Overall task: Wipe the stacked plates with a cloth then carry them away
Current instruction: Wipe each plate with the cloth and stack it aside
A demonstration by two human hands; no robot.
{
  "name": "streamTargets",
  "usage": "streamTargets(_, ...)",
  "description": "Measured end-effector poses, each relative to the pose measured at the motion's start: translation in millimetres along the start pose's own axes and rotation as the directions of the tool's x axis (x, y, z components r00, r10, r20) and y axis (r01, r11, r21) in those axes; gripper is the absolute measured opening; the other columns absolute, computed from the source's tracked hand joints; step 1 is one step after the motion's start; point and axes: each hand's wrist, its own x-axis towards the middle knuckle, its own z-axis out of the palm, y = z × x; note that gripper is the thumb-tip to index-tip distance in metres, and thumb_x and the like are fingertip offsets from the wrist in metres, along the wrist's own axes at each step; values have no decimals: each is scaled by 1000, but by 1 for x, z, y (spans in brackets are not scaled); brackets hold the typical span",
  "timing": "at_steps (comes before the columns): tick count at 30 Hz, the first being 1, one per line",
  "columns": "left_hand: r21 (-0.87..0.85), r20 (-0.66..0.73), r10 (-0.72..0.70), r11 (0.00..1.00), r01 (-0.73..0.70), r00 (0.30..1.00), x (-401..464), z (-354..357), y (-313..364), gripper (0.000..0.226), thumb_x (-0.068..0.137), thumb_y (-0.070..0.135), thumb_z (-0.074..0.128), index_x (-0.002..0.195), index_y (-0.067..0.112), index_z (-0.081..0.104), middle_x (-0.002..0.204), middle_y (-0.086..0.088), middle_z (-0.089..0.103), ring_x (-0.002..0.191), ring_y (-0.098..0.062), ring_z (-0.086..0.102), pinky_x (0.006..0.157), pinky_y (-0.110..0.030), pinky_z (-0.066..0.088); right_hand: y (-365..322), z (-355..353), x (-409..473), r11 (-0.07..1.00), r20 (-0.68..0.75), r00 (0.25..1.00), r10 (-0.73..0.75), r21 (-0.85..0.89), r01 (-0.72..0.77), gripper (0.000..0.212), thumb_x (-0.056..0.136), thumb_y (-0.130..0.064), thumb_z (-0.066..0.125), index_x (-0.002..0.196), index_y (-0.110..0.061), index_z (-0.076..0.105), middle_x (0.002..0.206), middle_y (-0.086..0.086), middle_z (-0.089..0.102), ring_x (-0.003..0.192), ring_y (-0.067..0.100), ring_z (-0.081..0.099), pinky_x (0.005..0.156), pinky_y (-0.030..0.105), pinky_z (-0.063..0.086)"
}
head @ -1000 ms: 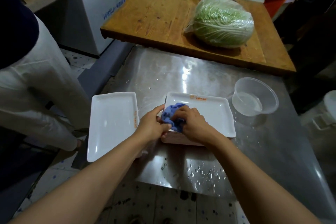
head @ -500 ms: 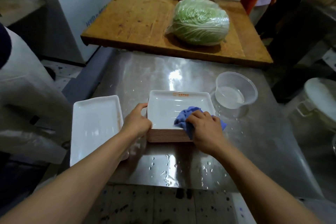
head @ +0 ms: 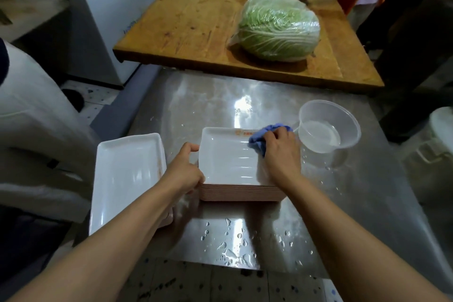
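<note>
Water drops (head: 230, 250) on near edge of metal table (head: 355, 203). Left hand (head: 185, 174) grips left rim of stacked plates (head: 228, 167), mid-table. Right hand (head: 282, 154) curled on blue cloth (head: 259, 138) at top plate's far right corner. Second plate pile (head: 126, 176) left. Plastic bowl (head: 328, 127) right, cabbage (head: 278, 27) far.

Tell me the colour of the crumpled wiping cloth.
Blue crumpled wiping cloth, clearest in the head view.

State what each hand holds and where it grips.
Left hand grips the plate stack at its left edge. Right hand holds the bunched blue cloth on the top plate.
</note>
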Motion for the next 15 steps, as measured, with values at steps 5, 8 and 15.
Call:
streamTargets(5, -12, -11, 0, 1000, 0, 1000, 3, 2, -4, 57, 74, -14, 51, 114, 27, 44, 60, -7, 45, 55, -21, 46, 44, -25, 33, -41, 14, 5, 982, 0, 997, -74, 175, 72, 38, 86, -9, 49, 123, -15, 54, 130, 7, 44, 113, 29, 36, 89, 34, 28)
streamTargets(8, -10, -4, -6, 1000, 6, 1000, 4, 1, -5, 60, 76, -12, 53, 118, 29, 43, 66, -7, 48, 56, -23, 48, 43, -25, 35, -62, 18, 5, 941, 0, 978, -208, 271, 200, 35, 88, -9, 49, 122, -14, 57, 127, 5, 49, 110, 28, 37, 88, 33, 28)
streamTargets(15, -81, 52, 33, 996, -29, 998, -1, -5, -10, 64, 78, -14, 58, 129, 23, 43, 49, 5, 53, 41, -13, 48, 44, -25, 44, -63, 10, -31, 824, 115, 925, -362, 502, 261, 30, 85, -2, 53, 107, -13, 69, 120, 4, 60, 110, 28, 44, 93, 36, 33)
